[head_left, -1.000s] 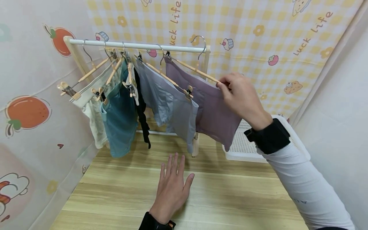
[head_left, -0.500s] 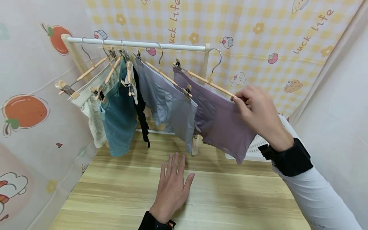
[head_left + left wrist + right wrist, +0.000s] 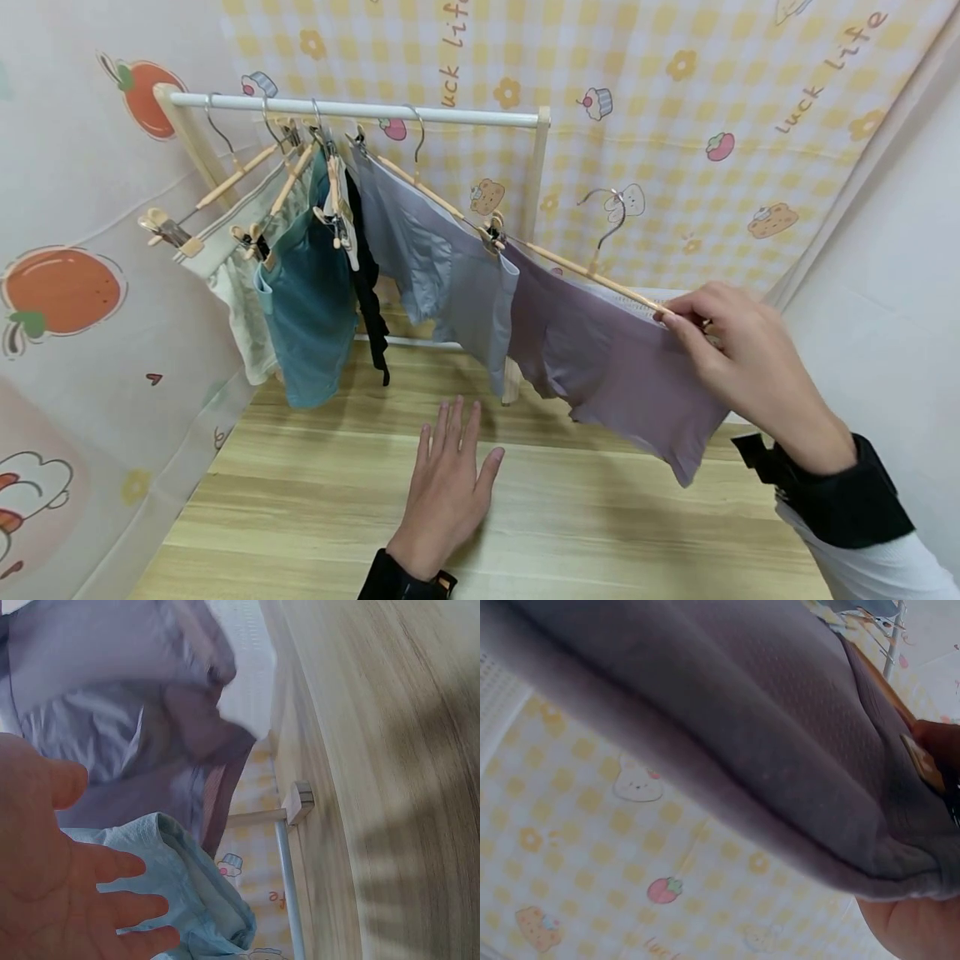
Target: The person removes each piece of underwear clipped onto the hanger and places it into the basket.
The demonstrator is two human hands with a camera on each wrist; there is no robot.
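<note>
In the head view my right hand (image 3: 757, 367) pinches the right end of a wooden clip hanger (image 3: 581, 268), which carries mauve underpants (image 3: 637, 367). Its metal hook (image 3: 621, 221) is off the rail, to the right of the rack. The hanger slopes down to the right, its left end behind grey-blue underpants (image 3: 465, 267) that hang on the rack (image 3: 450, 114). My left hand (image 3: 446, 500) is low over the wooden table with its fingers straight and holds nothing. The right wrist view shows the mauve underpants (image 3: 780, 727) up close, partly hiding that hand.
Farther left on the rail hang teal underpants (image 3: 311, 325), pale underpants (image 3: 243, 304) and a narrow black-and-white garment (image 3: 363, 275). A white perforated basket (image 3: 652, 296) is mostly hidden behind the mauve underpants. Printed curtains (image 3: 810, 217) close off the back and the left side.
My right hand has moved right and down with the hanger and mauve underpants. The hook has come away from the rail end. My left hand has stayed in place.
</note>
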